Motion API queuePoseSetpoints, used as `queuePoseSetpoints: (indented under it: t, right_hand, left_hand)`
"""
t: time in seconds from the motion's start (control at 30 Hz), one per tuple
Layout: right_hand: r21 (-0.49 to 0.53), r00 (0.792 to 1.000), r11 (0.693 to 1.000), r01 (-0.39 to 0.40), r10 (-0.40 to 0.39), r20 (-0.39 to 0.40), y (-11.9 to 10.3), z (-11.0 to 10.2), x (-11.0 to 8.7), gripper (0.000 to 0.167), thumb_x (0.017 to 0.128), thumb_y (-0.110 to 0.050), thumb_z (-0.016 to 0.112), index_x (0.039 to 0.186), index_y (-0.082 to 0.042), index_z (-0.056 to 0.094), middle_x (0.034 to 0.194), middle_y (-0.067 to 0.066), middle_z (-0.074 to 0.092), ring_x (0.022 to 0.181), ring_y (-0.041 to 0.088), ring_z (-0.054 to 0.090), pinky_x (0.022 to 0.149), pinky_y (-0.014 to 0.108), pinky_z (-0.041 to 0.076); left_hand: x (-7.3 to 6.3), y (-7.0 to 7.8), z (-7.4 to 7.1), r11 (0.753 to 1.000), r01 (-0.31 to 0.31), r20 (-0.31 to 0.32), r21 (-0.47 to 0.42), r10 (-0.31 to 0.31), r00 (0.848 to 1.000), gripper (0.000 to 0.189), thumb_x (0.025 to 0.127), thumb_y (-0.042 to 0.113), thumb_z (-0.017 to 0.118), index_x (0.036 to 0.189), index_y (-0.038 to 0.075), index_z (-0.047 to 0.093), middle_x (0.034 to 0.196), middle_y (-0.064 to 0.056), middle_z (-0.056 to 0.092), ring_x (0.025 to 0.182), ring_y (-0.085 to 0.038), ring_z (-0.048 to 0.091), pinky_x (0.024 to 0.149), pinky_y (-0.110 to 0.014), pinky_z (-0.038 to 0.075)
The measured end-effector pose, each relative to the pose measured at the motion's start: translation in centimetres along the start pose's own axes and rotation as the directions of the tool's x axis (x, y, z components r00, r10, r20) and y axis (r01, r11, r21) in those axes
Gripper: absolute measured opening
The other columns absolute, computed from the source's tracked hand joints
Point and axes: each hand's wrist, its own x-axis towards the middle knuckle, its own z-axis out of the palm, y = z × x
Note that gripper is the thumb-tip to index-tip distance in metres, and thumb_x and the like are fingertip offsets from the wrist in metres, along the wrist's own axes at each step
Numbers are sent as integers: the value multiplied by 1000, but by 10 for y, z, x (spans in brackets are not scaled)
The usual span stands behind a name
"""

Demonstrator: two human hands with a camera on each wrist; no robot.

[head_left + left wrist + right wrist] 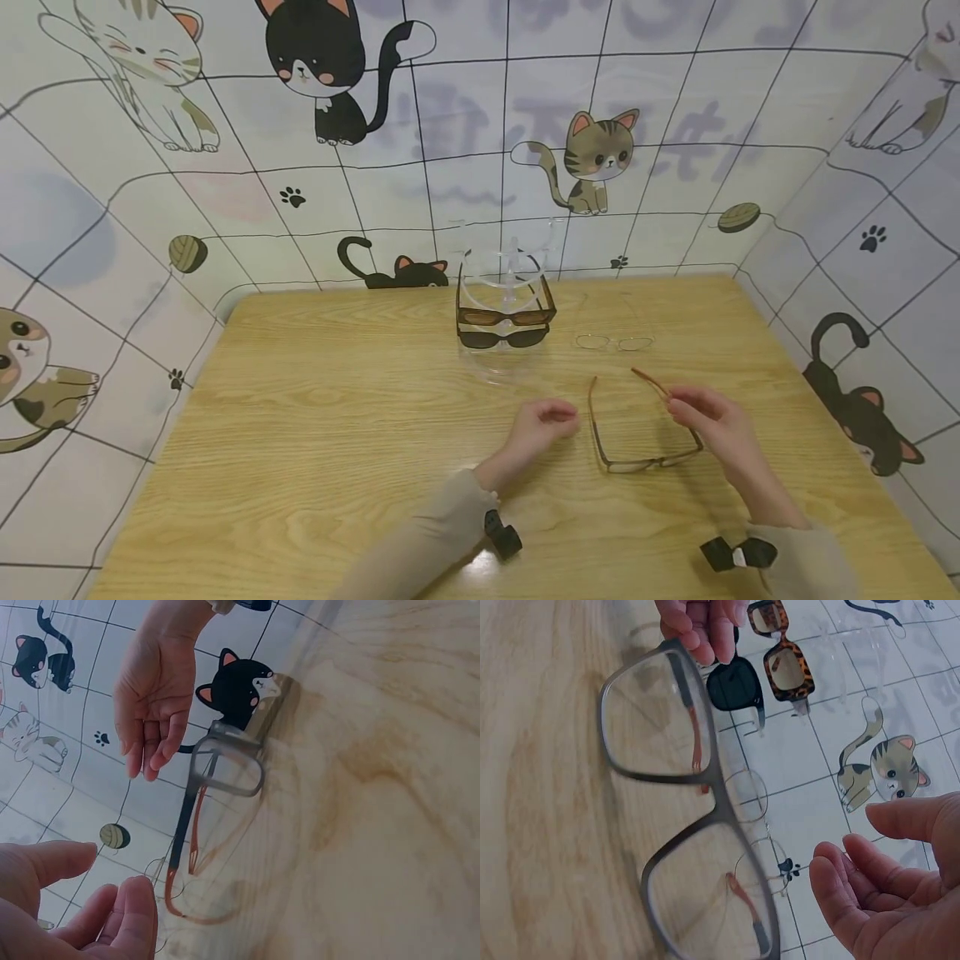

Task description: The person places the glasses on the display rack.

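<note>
1. Both hands look relaxed, gripping nothing, in the head view: left hand [536, 429] at nine o'clock, right hand [716, 421] at three, around the grey-framed rectangular eyeglasses [633, 467] with orange-brown tips, over the pale wooden tabletop [322, 417].
2. Left wrist view: the eyeglasses appear at two o'clock, apart from the left hand.
3. Right wrist view: they appear at ten o'clock, apart from the right hand. Good handling probably means pinching both temples [696, 739] evenly, sparing the lenses [656, 716].

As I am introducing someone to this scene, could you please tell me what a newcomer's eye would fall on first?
Probably the black-and-white cat on the backdrop, upper left of centre in the head view. Next might come the large glasses between the left hand and the right hand, in the right half of the table, then the brown sunglasses above the black sunglasses on the clear stand at the back.
</note>
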Motion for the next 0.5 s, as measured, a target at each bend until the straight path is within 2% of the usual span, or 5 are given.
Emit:
queuePoseSetpoints:
  t: [0.1, 0.3, 0.37, 0.5]
  right_hand:
    - [-31, 999, 999, -16, 15, -33, 7, -3, -2, 35, 94, -14, 59, 119, 10, 54, 96, -18, 63, 86, -1, 60, 71, 12, 50]
    - [-68, 995, 996, -63, 57, -85, 19, -9, -2, 37, 93, -17, 60, 119, 9, 55, 95, -20, 63, 83, -5, 58, 68, 13, 50]
    - [-95, 996, 993, -66, 59, -73, 19, -11, -3, 41, 94, -20, 59, 120, 11, 53, 94, -25, 60, 83, -5, 58, 69, 13, 50]
    - [-98, 993, 991, -91, 84, -77, 22, -13, -3, 38, 94, -19, 59, 119, 9, 55, 94, -25, 60, 81, -3, 58, 67, 15, 50]
  left_hand:
    - [0, -6, 7, 1000, 13, 21, -26, -12, 1000, 18, 81, 1, 70, 97, -6, 68, 88, -12, 68, 71, -6, 59, 62, -17, 50]
    - [-1, -9, 19, 999, 35, 30, 11, -36, 999, 18, 79, 3, 73, 95, -4, 68, 84, -7, 68, 71, -5, 60, 63, -17, 51]
    - [-1, -10, 22, 998, 47, 26, 32, -48, 998, 18, 78, 4, 74, 95, -3, 67, 83, -4, 68, 73, -5, 60, 64, -17, 51]
    - [1, -12, 26, 996, 71, 26, 52, -73, 997, 19, 78, 5, 75, 94, 0, 67, 82, -1, 67, 73, -5, 60, 64, -17, 51]
